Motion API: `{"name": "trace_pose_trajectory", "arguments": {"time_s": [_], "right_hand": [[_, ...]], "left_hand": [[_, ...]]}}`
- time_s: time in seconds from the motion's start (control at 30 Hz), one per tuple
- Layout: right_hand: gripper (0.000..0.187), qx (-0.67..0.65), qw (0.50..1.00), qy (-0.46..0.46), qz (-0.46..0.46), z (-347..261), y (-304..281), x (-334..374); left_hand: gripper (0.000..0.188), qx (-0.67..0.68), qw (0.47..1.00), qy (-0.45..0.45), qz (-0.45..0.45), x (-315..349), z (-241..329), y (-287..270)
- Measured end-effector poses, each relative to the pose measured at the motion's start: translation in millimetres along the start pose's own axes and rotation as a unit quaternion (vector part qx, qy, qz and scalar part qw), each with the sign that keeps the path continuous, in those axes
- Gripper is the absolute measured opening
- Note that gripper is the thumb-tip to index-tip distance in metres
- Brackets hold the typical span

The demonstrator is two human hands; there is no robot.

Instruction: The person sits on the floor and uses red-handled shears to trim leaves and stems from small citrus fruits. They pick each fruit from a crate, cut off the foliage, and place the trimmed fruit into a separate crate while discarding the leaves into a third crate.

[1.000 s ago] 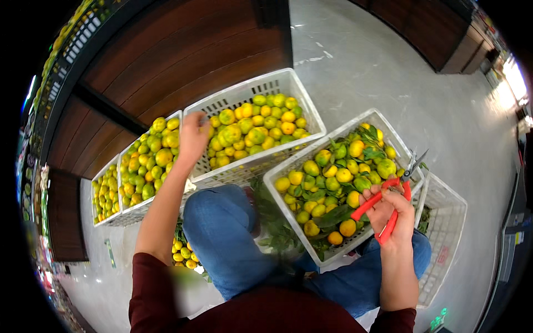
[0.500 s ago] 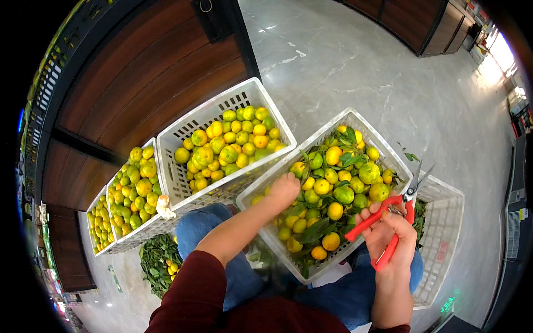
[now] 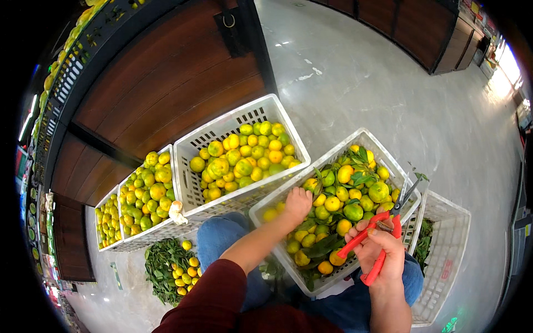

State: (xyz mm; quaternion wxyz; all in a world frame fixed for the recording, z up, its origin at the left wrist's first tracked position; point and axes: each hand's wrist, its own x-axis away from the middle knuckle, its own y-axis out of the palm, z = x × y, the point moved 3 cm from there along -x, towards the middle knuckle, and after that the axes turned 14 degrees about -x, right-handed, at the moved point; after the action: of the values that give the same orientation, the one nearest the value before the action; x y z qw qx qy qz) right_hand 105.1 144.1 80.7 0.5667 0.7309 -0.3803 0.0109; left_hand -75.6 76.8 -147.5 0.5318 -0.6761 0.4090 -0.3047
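In front of me stands a white plastic crate (image 3: 276, 251) of green-yellow mandarins (image 3: 343, 226), many with leaves and stems. My left hand (image 3: 298, 204) reaches into its left side with the fingers curled down among the fruit; what they hold, if anything, is hidden. My right hand (image 3: 380, 251) grips red-handled snips (image 3: 396, 220) over the crate's right edge. Their blades are parted and point up and away from me.
Left of it, a white crate (image 3: 300, 161) holds leafless mandarins, with more filled crates (image 3: 149, 225) beyond. Cut leaves (image 3: 164, 265) and several mandarins lie on the floor at lower left. Another crate (image 3: 444, 272) with leaves stands at right. Brown wooden panelling (image 3: 183, 61) rises behind.
The whole view has shifted, so the crates sit lower and farther right. My right hand has moved left with the snips, closer over the crate. My left hand stays in the same part of it.
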Motion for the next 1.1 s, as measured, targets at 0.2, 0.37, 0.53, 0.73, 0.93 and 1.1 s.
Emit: {"name": "trace_pose_trajectory", "arguments": {"time_s": [0.2,0.37,0.53,0.73,0.93,1.1], "right_hand": [[0.039,0.020,1.000,0.005,0.000,9,-2,-7],[0.040,0.038,0.999,0.021,0.001,14,-8,-22],[0.038,0.086,0.996,0.019,-0.006,18,-4,-33],[0.036,0.139,0.990,0.024,-0.032,21,-5,-31],[0.032,0.222,0.975,0.001,-0.020,33,-13,-38],[0.040,0.168,0.986,0.007,0.005,20,-15,-40]], "left_hand": [[0.046,0.095,0.989,-0.069,-0.088,18,-7,-20],[0.051,0.134,0.980,-0.059,-0.138,28,-1,-24],[0.052,0.330,0.926,-0.008,-0.186,31,-7,-31],[0.030,0.890,0.356,-0.173,-0.227,62,-46,-101],[0.038,0.910,0.207,-0.329,-0.140,84,-74,-98],[0.049,0.902,0.077,-0.381,0.186,71,-139,-103]]}}
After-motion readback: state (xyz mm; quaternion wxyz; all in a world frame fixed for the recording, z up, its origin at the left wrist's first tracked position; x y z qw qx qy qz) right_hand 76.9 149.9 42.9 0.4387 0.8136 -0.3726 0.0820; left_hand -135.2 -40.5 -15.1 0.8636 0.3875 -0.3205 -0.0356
